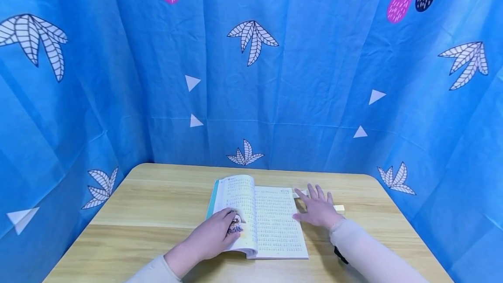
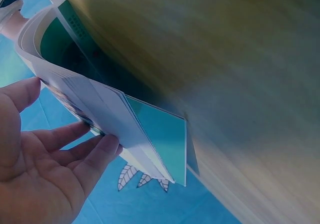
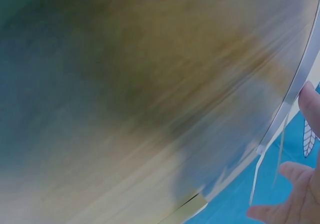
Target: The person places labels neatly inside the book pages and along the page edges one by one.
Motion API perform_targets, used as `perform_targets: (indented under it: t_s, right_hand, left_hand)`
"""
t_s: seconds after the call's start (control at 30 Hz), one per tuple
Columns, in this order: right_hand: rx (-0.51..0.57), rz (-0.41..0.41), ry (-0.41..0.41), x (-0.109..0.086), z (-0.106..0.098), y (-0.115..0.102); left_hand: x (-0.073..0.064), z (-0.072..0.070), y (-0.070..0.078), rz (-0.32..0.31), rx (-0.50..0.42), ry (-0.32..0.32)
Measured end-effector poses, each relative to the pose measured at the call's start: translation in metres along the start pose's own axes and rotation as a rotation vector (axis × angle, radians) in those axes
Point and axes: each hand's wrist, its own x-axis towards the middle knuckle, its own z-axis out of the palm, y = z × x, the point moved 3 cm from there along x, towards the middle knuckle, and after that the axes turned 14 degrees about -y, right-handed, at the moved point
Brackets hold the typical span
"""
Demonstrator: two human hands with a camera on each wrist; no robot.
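An open book point(image 1: 275, 226) with printed pages lies on the table, its left half bulging up near the spine. My left hand point(image 1: 214, 232) rests on the left page over a small picture, and in the left wrist view its fingertips point(image 2: 107, 144) touch the page. A teal cover point(image 2: 160, 131) shows beneath the left pages. My right hand point(image 1: 316, 211) is spread at the right edge of the book, its thumb point(image 3: 307, 101) right at the page edge. Under its fingers a pale paper slip point(image 1: 300, 194) sticks out from the book.
A small pale yellow block point(image 1: 339, 208) lies on the wooden table point(image 1: 157, 204) just right of my right hand. Blue patterned curtain point(image 1: 306, 77) surrounds the table's back and sides. A dark band point(image 1: 340, 255) shows at my right wrist.
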Motion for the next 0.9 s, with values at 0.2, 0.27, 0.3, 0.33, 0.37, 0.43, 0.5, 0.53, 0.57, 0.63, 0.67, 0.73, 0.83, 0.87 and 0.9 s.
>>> perform_targets:
  t_s: [0.2, 0.27, 0.3, 0.33, 0.37, 0.43, 0.5, 0.53, 0.57, 0.63, 0.67, 0.73, 0.83, 0.87, 0.9]
  right_hand:
    - [0.005, 0.016, -0.004, 0.0031, -0.0011, 0.0026]
    - [0.006, 0.019, -0.010, 0.0036, -0.0017, 0.0028]
    - [0.006, 0.023, -0.014, 0.0038, -0.0019, 0.0028]
    - [0.006, 0.024, -0.016, 0.0040, -0.0020, 0.0030]
    - [0.005, 0.024, -0.016, 0.0043, -0.0021, 0.0032]
    - [0.001, 0.030, -0.016, 0.0045, -0.0022, 0.0031]
    - [-0.005, 0.035, -0.014, 0.0050, -0.0017, 0.0037]
    - [-0.008, 0.032, -0.011, 0.0052, -0.0013, 0.0041]
    - [-0.010, 0.035, -0.012, 0.0056, -0.0009, 0.0043]
    - [-0.014, 0.039, -0.016, 0.0062, 0.0000, 0.0048]
    - [-0.015, 0.037, -0.015, 0.0065, 0.0005, 0.0051]
    - [-0.012, 0.034, -0.014, 0.0068, 0.0009, 0.0050]
    - [-0.004, 0.033, -0.013, 0.0067, 0.0005, 0.0045]
    - [-0.003, 0.031, -0.012, 0.0064, 0.0004, 0.0045]
    - [-0.001, 0.034, -0.014, 0.0063, 0.0002, 0.0046]
  left_hand:
    - [0.0000, 0.0004, -0.0003, 0.003, -0.002, 0.003]
    - [-0.0001, 0.0003, -0.0004, 0.002, -0.003, 0.002]
    - [-0.0002, 0.0003, -0.0004, 0.001, -0.004, 0.002]
    - [-0.0003, 0.0002, -0.0004, 0.000, -0.004, 0.002]
    - [-0.0003, 0.0001, -0.0004, 0.000, -0.003, 0.002]
    - [-0.0003, 0.0000, -0.0004, 0.000, -0.003, 0.002]
    - [-0.0004, -0.0001, -0.0004, 0.000, -0.003, 0.002]
    - [-0.0004, -0.0001, -0.0004, 0.000, -0.004, 0.003]
    - [-0.0005, -0.0001, -0.0004, 0.000, -0.004, 0.003]
    - [-0.0007, 0.0001, -0.0006, 0.000, -0.005, 0.003]
    - [-0.0008, 0.0003, -0.0008, -0.001, -0.005, 0.003]
    - [-0.0009, 0.0007, -0.0011, -0.003, -0.005, 0.004]
    - [-0.0006, 0.0012, -0.0016, -0.004, -0.002, 0.006]
    - [-0.0004, 0.0014, -0.0017, -0.003, -0.001, 0.007]
    - [-0.0002, 0.0014, -0.0017, -0.002, 0.000, 0.009]
